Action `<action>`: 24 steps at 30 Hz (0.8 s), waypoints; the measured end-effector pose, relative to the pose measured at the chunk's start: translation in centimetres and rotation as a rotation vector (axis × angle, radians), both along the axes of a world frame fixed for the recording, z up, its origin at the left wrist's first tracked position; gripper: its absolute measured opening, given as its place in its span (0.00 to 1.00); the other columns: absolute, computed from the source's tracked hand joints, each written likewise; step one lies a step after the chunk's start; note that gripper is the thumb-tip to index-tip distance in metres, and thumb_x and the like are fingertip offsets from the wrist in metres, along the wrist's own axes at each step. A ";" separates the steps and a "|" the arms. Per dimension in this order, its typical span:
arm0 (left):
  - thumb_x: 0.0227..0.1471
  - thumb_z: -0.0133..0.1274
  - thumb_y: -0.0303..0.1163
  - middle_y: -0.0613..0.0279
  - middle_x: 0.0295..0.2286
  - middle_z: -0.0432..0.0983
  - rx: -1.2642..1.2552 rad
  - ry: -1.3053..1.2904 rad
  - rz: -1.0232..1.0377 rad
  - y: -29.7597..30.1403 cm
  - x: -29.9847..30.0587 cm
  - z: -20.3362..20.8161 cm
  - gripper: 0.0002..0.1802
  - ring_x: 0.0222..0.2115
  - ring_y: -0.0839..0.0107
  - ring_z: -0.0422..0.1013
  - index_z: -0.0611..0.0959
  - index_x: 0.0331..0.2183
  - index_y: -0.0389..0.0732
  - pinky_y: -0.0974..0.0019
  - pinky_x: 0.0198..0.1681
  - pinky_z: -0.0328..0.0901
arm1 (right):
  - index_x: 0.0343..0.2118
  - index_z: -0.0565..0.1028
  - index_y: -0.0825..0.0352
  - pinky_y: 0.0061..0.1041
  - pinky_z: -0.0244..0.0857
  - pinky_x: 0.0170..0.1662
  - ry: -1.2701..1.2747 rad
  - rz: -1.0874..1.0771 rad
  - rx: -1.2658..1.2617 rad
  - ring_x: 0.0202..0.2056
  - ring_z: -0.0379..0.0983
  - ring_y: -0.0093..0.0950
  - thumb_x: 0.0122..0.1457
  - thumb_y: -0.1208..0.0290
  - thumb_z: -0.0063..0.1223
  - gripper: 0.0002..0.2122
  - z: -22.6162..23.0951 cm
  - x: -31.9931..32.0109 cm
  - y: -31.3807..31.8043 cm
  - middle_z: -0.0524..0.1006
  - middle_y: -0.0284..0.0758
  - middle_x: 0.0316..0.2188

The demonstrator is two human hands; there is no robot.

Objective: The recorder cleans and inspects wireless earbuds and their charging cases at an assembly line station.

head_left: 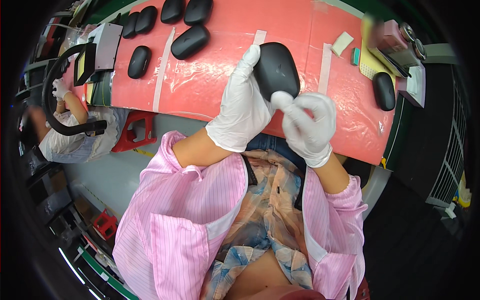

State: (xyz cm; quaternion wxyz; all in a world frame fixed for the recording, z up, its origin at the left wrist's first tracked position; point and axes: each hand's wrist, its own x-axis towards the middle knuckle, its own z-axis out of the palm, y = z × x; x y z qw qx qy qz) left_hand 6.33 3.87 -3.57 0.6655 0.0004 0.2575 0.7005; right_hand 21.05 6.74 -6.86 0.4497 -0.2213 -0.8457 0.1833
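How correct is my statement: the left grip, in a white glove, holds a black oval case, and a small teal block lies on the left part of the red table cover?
Only the block's side is wrong. The head view shows the small teal block on the right part of the red table cover; the left grip, in a white glove, does hold a black oval case.

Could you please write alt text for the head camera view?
A white-gloved left hand holds a black oval case over a red-covered bench, with the gloved right hand at the case's near edge. More black cases lie on the bench.
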 end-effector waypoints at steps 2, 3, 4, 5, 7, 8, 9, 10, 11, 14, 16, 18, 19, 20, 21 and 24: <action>0.63 0.45 0.45 0.66 0.35 0.71 -0.037 0.120 -0.043 0.1 -0.1 0.2 0.37 0.35 0.74 0.71 0.49 0.65 0.46 0.66 0.41 0.70 | 0.31 0.81 0.64 0.29 0.64 0.35 -0.059 0.041 0.011 0.30 0.69 0.31 0.35 0.85 0.58 0.16 0.5 0.3 -0.1 0.72 0.31 0.28; 0.63 0.46 0.45 0.67 0.36 0.73 -0.062 0.159 -0.023 0.0 0.3 0.6 0.30 0.37 0.74 0.71 0.61 0.60 0.43 0.67 0.43 0.69 | 0.32 0.81 0.65 0.29 0.64 0.36 -0.011 0.052 -0.005 0.30 0.69 0.30 0.37 0.85 0.58 0.15 1.3 0.7 0.2 0.72 0.31 0.28; 0.63 0.46 0.45 0.67 0.36 0.73 -0.064 0.154 -0.025 0.0 0.3 0.7 0.30 0.37 0.74 0.71 0.61 0.60 0.43 0.67 0.43 0.69 | 0.33 0.81 0.66 0.29 0.64 0.36 0.036 0.066 -0.019 0.30 0.69 0.29 0.38 0.85 0.58 0.15 1.9 1.1 0.5 0.73 0.31 0.29; 0.62 0.46 0.46 0.67 0.37 0.73 -0.027 0.144 -0.062 -0.2 0.5 0.8 0.28 0.38 0.73 0.72 0.65 0.58 0.41 0.67 0.44 0.68 | 0.35 0.80 0.67 0.28 0.64 0.35 0.101 -0.044 -0.054 0.30 0.69 0.29 0.43 0.86 0.55 0.14 2.0 1.0 1.6 0.73 0.32 0.29; 0.62 0.47 0.46 0.65 0.38 0.75 -0.021 0.141 -0.093 -0.4 0.8 1.4 0.25 0.39 0.73 0.72 0.71 0.53 0.39 0.67 0.45 0.68 | 0.37 0.80 0.67 0.26 0.63 0.33 0.085 -0.068 -0.172 0.29 0.68 0.29 0.45 0.87 0.51 0.15 3.0 0.1 3.8 0.73 0.33 0.28; 0.62 0.47 0.46 0.65 0.38 0.75 -0.026 0.139 -0.094 -0.5 0.8 1.2 0.25 0.39 0.73 0.72 0.71 0.53 0.39 0.67 0.45 0.68 | 0.37 0.81 0.66 0.25 0.63 0.32 0.076 -0.006 -0.269 0.28 0.68 0.29 0.44 0.87 0.51 0.16 3.2 0.1 4.1 0.73 0.32 0.27; 0.62 0.47 0.46 0.65 0.38 0.75 0.000 0.136 -0.101 -0.7 0.6 0.8 0.25 0.39 0.73 0.72 0.72 0.52 0.39 0.67 0.45 0.68 | 0.37 0.81 0.65 0.26 0.62 0.32 0.000 0.073 -0.150 0.27 0.67 0.29 0.42 0.86 0.52 0.17 3.1 0.5 3.6 0.72 0.31 0.26; 0.62 0.47 0.47 0.66 0.37 0.74 0.034 0.132 -0.114 -0.5 0.3 0.6 0.24 0.38 0.74 0.72 0.72 0.51 0.39 0.67 0.45 0.69 | 0.37 0.82 0.63 0.26 0.62 0.31 -0.076 0.146 -0.023 0.27 0.67 0.29 0.40 0.85 0.54 0.18 3.1 0.9 2.9 0.71 0.30 0.25; 0.62 0.47 0.47 0.66 0.36 0.74 -0.066 0.152 -0.041 -0.3 0.5 1.0 0.23 0.37 0.74 0.72 0.73 0.49 0.40 0.68 0.43 0.69 | 0.36 0.83 0.61 0.27 0.60 0.31 -0.142 0.158 0.018 0.26 0.66 0.28 0.36 0.83 0.56 0.19 2.8 1.2 1.6 0.69 0.29 0.24; 0.62 0.47 0.48 0.67 0.35 0.74 -0.035 0.139 -0.112 -0.6 0.0 0.8 0.23 0.36 0.74 0.72 0.73 0.49 0.40 0.67 0.43 0.70 | 0.34 0.83 0.61 0.26 0.60 0.31 -0.086 0.174 -0.025 0.27 0.66 0.28 0.36 0.85 0.52 0.19 1.0 1.5 -0.3 0.69 0.28 0.24; 0.62 0.47 0.48 0.67 0.35 0.74 -0.037 0.134 -0.102 -0.8 0.1 1.1 0.23 0.37 0.74 0.72 0.74 0.48 0.40 0.67 0.44 0.69 | 0.35 0.82 0.61 0.26 0.61 0.31 -0.046 0.150 -0.050 0.26 0.66 0.27 0.36 0.83 0.53 0.19 1.5 2.2 0.4 0.70 0.28 0.25; 0.62 0.47 0.47 0.66 0.37 0.75 -0.012 0.088 -0.103 -1.2 -0.2 0.9 0.22 0.38 0.75 0.72 0.74 0.48 0.40 0.68 0.44 0.69 | 0.37 0.82 0.63 0.23 0.62 0.32 0.112 0.073 -0.144 0.26 0.66 0.25 0.41 0.87 0.50 0.20 2.2 1.7 1.0 0.72 0.28 0.25; 0.62 0.46 0.46 0.65 0.39 0.76 -0.042 0.086 -0.108 -1.1 -0.1 1.1 0.21 0.39 0.75 0.73 0.75 0.48 0.39 0.68 0.44 0.69 | 0.37 0.82 0.62 0.23 0.62 0.32 0.183 -0.001 -0.180 0.25 0.65 0.24 0.42 0.88 0.48 0.20 3.0 1.0 1.8 0.72 0.28 0.25; 0.62 0.46 0.46 0.65 0.39 0.76 -0.040 0.083 -0.120 -1.1 0.1 1.2 0.21 0.39 0.75 0.73 0.75 0.48 0.39 0.68 0.44 0.69 | 0.37 0.82 0.62 0.23 0.63 0.33 0.253 -0.075 -0.212 0.25 0.65 0.23 0.44 0.89 0.47 0.20 3.3 0.5 2.6 0.72 0.29 0.24; 0.63 0.46 0.46 0.65 0.39 0.76 -0.017 0.111 -0.150 -1.4 0.2 1.4 0.21 0.40 0.75 0.72 0.75 0.47 0.39 0.68 0.44 0.69 | 0.37 0.82 0.62 0.23 0.63 0.33 0.251 -0.085 -0.209 0.25 0.65 0.23 0.44 0.89 0.47 0.20 2.9 0.4 3.5 0.72 0.29 0.24; 0.63 0.46 0.46 0.65 0.40 0.75 -0.015 0.132 -0.173 -1.7 0.1 1.6 0.21 0.40 0.74 0.72 0.74 0.48 0.39 0.69 0.44 0.69 | 0.36 0.82 0.59 0.24 0.61 0.31 0.125 0.075 -0.208 0.24 0.65 0.24 0.41 0.86 0.51 0.19 2.3 0.7 4.6 0.71 0.28 0.24</action>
